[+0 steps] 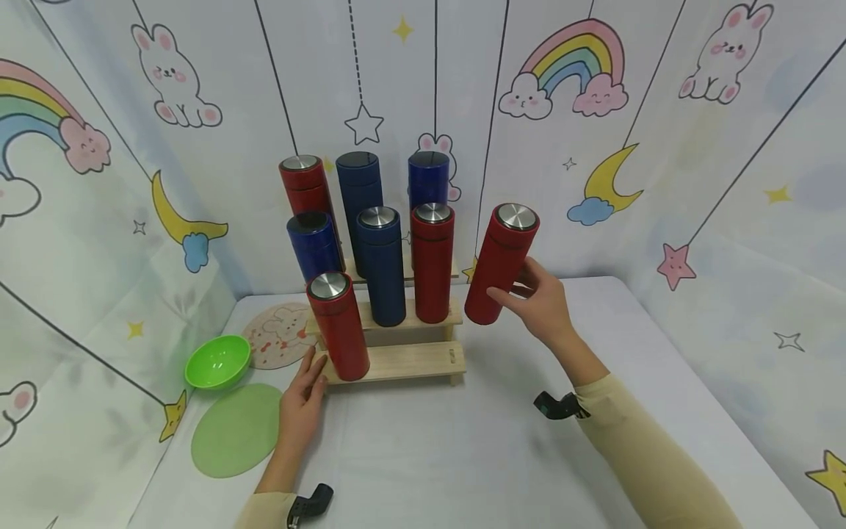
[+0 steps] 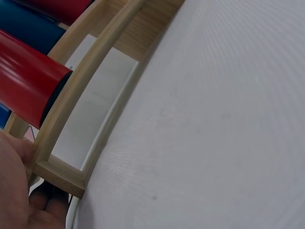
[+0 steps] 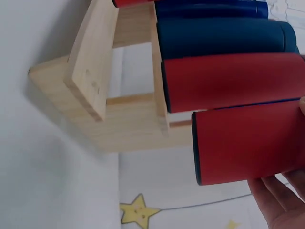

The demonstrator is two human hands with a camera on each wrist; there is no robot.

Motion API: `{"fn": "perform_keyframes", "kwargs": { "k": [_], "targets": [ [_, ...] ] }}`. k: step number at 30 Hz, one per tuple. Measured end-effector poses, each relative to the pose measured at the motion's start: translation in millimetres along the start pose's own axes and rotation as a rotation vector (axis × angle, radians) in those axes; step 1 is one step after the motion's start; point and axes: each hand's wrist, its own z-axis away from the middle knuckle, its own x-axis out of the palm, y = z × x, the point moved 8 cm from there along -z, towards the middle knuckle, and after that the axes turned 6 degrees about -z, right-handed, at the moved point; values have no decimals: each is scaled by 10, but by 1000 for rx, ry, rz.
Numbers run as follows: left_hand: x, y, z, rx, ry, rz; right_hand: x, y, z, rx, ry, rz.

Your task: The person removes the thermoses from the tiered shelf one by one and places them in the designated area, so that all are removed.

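A tiered wooden rack (image 1: 416, 360) bears red and blue thermos bottles on its three steps. My right hand (image 1: 543, 303) grips a red thermos bottle (image 1: 497, 268) with a silver lid, tilted and raised just right of the middle step. In the right wrist view that bottle (image 3: 248, 143) hangs beside the rack (image 3: 90, 71), its base clear of the wood. My left hand (image 1: 302, 411) holds the rack's left front end, thumb and fingers on either side of the wood in the left wrist view. Close to it, another red thermos bottle (image 1: 338, 330) stands on the front step.
On the middle step stand a red bottle (image 1: 432, 268), a dark blue bottle (image 1: 383, 272) and a bright blue bottle (image 1: 316, 246). Several more occupy the back step. Left of the rack lie a green bowl (image 1: 218, 362), a green mat (image 1: 236, 432) and a rabbit-print mat (image 1: 274, 338).
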Motion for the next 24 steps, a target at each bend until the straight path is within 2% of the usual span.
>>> {"fn": "perform_keyframes", "kwargs": {
  "k": [5,14,24],
  "targets": [
    [3,-21,-8,-9,0,-4,-30,126,-78,22,20,3],
    [21,-36,-10,16,1,3,-17,406,-204,80,27,-16],
    [22,-49,-7,-18,-11,-16,53,692,-352,107,31,-37]
  ]
}}
